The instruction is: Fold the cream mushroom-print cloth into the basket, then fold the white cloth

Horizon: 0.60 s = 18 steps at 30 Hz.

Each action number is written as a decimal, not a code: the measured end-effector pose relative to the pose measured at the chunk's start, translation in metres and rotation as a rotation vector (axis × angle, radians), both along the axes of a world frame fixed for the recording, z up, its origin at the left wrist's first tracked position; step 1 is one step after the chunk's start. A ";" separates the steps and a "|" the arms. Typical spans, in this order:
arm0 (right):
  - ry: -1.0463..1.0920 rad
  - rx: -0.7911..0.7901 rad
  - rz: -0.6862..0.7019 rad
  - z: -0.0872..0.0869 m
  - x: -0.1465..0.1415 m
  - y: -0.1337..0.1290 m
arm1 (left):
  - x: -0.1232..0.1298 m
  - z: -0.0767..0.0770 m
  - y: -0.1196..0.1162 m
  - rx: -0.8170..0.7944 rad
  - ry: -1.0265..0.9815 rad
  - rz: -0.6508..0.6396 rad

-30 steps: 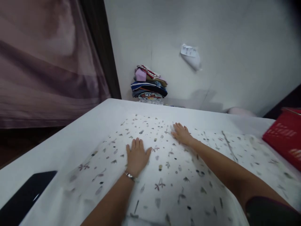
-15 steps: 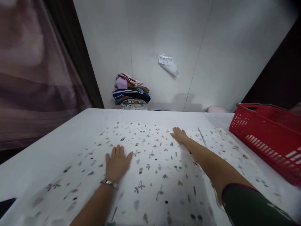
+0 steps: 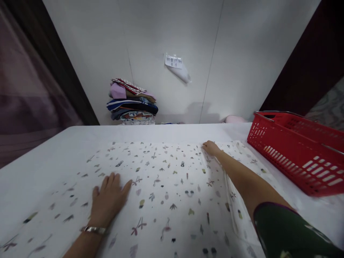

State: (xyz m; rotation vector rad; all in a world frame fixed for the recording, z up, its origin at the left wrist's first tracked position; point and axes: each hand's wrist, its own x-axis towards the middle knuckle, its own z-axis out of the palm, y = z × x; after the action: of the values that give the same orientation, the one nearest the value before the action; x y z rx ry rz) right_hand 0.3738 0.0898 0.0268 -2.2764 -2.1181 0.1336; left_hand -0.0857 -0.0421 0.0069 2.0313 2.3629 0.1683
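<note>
A white printed cloth [image 3: 172,182] with small plant and animal motifs lies spread over the white table. My left hand [image 3: 109,197] rests flat on its left part, fingers spread, a metal bracelet at the wrist. Farther off, my right hand [image 3: 211,148] pinches the cloth near its far edge, toward the right. A raised fold of the cloth runs from that hand toward me, under my forearm. Part of the fold is hidden by the arm in its dark green sleeve.
At the right of the table [image 3: 34,152] stands a red plastic basket [image 3: 292,157] with slotted sides. A stack of folded fabrics [image 3: 134,102] sits beyond the far edge, against the wall. A paper note [image 3: 173,61] hangs on the wall. A curtain [image 3: 24,89] is at the left.
My right hand has gone from lying flat to gripping the cloth, and a fold has lifted along the right. My left hand remains flat. The whole view has shifted to the right.
</note>
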 end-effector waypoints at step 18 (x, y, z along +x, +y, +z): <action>-0.033 0.089 0.068 -0.015 0.023 0.008 | 0.001 0.002 0.000 -0.023 0.022 0.020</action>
State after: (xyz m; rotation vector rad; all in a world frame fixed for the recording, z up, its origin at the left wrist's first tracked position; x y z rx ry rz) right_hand 0.3971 0.0982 0.0117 -2.1736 -2.1718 0.0028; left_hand -0.0846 -0.0421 0.0091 2.0108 2.3875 0.1187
